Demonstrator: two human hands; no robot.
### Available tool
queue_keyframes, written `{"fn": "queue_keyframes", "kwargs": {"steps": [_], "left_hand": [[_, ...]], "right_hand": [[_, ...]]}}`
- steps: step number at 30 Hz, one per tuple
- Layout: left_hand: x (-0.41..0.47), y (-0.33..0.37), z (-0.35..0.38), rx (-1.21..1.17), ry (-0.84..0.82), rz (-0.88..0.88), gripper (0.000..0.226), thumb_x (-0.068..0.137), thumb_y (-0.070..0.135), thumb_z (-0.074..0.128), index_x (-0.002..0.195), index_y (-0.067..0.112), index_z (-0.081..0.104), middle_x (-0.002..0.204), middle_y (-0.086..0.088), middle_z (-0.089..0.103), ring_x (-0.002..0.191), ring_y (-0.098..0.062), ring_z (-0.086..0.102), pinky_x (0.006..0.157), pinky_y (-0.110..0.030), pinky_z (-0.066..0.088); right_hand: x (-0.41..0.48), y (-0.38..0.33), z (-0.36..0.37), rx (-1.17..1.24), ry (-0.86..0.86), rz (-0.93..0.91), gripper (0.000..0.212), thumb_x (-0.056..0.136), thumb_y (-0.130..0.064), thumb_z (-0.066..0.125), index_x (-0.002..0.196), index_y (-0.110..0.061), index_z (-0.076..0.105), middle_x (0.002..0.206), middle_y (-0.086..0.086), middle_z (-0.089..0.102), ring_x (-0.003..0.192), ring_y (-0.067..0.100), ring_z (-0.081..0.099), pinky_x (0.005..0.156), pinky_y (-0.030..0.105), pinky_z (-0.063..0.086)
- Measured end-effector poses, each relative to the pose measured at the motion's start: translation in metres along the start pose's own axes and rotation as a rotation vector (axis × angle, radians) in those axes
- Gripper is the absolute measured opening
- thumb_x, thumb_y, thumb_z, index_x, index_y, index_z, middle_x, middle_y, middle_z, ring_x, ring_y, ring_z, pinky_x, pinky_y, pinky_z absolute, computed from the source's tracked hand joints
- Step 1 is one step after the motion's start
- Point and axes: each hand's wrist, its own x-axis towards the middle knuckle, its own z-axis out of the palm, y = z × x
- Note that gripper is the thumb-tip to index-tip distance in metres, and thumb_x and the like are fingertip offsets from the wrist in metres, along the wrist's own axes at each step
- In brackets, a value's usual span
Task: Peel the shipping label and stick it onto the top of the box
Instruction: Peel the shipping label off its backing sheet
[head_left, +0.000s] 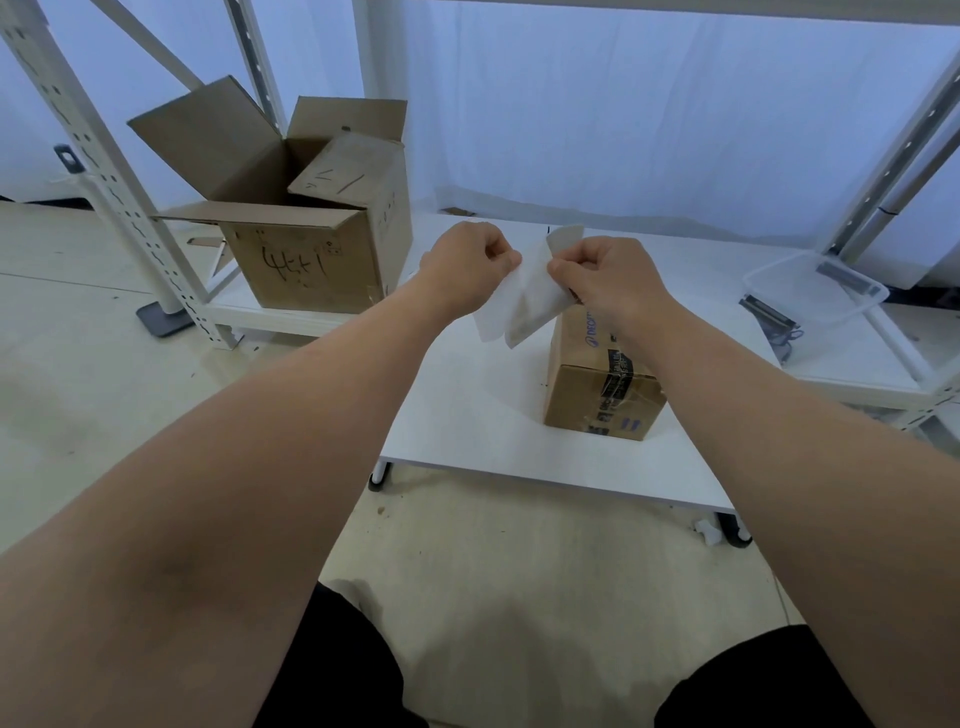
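Pinching shipping label (524, 299) by top edge w/ left hand (467, 265) & right hand (610, 280), both w/ fingers curled tight. Held in air, over far end of box (597, 387) on white table (467, 415), w/ two layers partly split apart at bottom.

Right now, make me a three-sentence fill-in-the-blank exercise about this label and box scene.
1. The left hand and right hand both pinch the shipping ____.
2. The taped box stands on the white ____.
3. The open box sits on the person's ____ side.
Missing words: label; table; left.
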Motion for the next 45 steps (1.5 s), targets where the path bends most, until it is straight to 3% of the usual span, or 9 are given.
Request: {"fn": "queue_keyframes", "kwargs": {"steps": [5,12,18,24,28,31,35,42,45], "left_hand": [[0.0,-0.003,-0.001,-0.01,0.02,-0.017,0.02,0.092,0.027,0.057,0.082,0.01,0.056,0.07,0.007,0.052,0.064,-0.01,0.045,0.057,-0.02,0.036],[0.001,-0.004,-0.001,-0.02,0.056,-0.046,0.021,0.093,0.028,0.055,0.081,0.011,0.054,0.067,0.006,0.048,0.06,-0.008,0.043,0.055,-0.022,0.035],[-0.004,-0.003,-0.001,-0.117,0.053,-0.079,0.02,0.095,0.026,0.053,0.084,0.009,0.055,0.067,0.003,0.054,0.059,-0.01,0.048,0.053,-0.021,0.036],[-0.011,0.002,-0.009,-0.509,-0.195,-0.071,0.03,0.085,0.033,0.067,0.07,0.013,0.051,0.069,-0.001,0.051,0.061,-0.015,0.042,0.058,-0.022,0.037],[-0.013,0.003,-0.008,-0.397,-0.328,-0.115,0.021,0.082,0.028,0.071,0.092,0.01,0.065,0.09,-0.001,0.06,0.075,-0.012,0.049,0.07,-0.022,0.041],[-0.012,0.002,-0.006,-0.427,-0.224,-0.089,0.02,0.085,0.022,0.069,0.094,0.004,0.066,0.09,-0.004,0.063,0.079,-0.012,0.056,0.076,-0.022,0.046],[-0.012,0.005,-0.005,-0.496,-0.114,-0.043,0.013,0.089,0.017,0.063,0.079,0.01,0.06,0.075,-0.002,0.063,0.064,-0.009,0.059,0.064,-0.016,0.051],[-0.014,0.011,0.001,-0.464,-0.009,-0.048,0.019,0.09,0.016,0.059,0.071,0.011,0.056,0.065,-0.003,0.06,0.054,-0.011,0.056,0.056,-0.02,0.048],[-0.015,0.016,0.004,-0.471,0.025,-0.029,0.016,0.089,0.017,0.059,0.075,0.009,0.058,0.065,-0.003,0.06,0.053,-0.011,0.055,0.054,-0.019,0.047]], "right_hand": [[0.001,0.0,0.002,0.002,-0.009,0.004,0.012,0.089,-0.019,0.059,0.088,-0.011,0.067,0.085,0.007,0.061,0.073,0.014,0.053,0.066,0.026,0.044],[0.002,0.002,-0.001,0.001,-0.008,0.019,0.013,0.089,-0.021,0.061,0.09,-0.011,0.068,0.102,0.014,0.068,0.086,0.018,0.059,0.088,0.037,0.051],[0.002,0.003,-0.003,0.025,-0.004,0.027,0.013,0.089,-0.019,0.059,0.091,-0.01,0.068,0.094,0.007,0.067,0.085,0.016,0.059,0.087,0.034,0.051],[0.009,0.012,-0.015,0.174,0.104,0.133,0.011,0.089,-0.017,0.059,0.08,-0.014,0.065,0.094,0.006,0.065,0.084,0.019,0.061,0.071,0.029,0.054],[0.01,0.013,-0.021,0.343,0.142,0.208,0.014,0.089,-0.014,0.06,0.076,-0.016,0.063,0.098,0.01,0.065,0.087,0.023,0.063,0.071,0.029,0.057],[0.008,0.011,-0.021,0.486,0.123,0.271,0.01,0.089,-0.013,0.06,0.079,-0.014,0.062,0.096,0.01,0.066,0.081,0.023,0.065,0.071,0.031,0.056],[0.005,0.004,-0.017,0.678,0.057,0.317,0.007,0.091,-0.019,0.059,0.09,-0.012,0.06,0.09,0.008,0.067,0.074,0.02,0.065,0.071,0.031,0.053],[0.003,-0.003,-0.015,0.741,-0.111,0.304,0.052,0.088,-0.055,0.051,0.113,-0.011,0.063,0.101,0.005,0.071,0.086,0.017,0.069,0.081,0.029,0.052],[0.001,-0.003,-0.011,0.684,-0.128,0.241,0.033,0.087,-0.044,0.061,0.102,-0.015,0.066,0.095,0.003,0.071,0.087,0.015,0.068,0.078,0.029,0.051]]}}
